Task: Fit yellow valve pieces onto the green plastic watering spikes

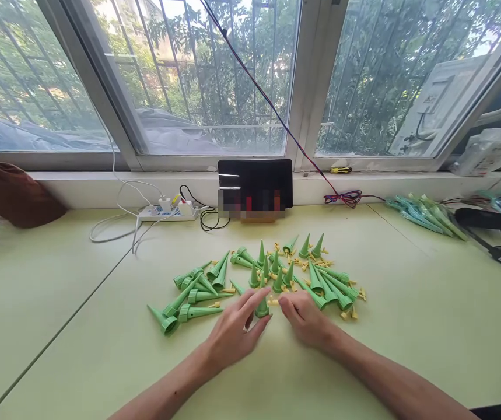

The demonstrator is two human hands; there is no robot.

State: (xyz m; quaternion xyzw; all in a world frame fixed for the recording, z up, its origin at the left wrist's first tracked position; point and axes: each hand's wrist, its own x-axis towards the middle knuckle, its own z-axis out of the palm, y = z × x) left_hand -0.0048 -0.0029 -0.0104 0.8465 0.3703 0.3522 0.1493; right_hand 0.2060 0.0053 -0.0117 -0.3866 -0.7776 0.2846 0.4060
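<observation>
My left hand [235, 329] is closed round an upright green plastic cone spike [262, 306], its thumb by the base and its fingers along the side. From the cone's side, toward my other hand, a small yellow valve piece [273, 301] sticks out. My right hand [305, 318] is curled, with thumb and forefinger pinching the outer end of that yellow piece. Whether the piece is fully seated in the cone cannot be made out. Just beyond my hands, several green cones [279, 281] stand upright with yellow pieces near them.
Loose green cones lie in piles to the left [193, 296] and right [331, 289], among scattered yellow pieces [354, 313]. Behind them are a power strip [169, 212], a dark tablet [254, 181] and a coiled cable [344, 198]. Bagged parts [425, 214] lie at the far right.
</observation>
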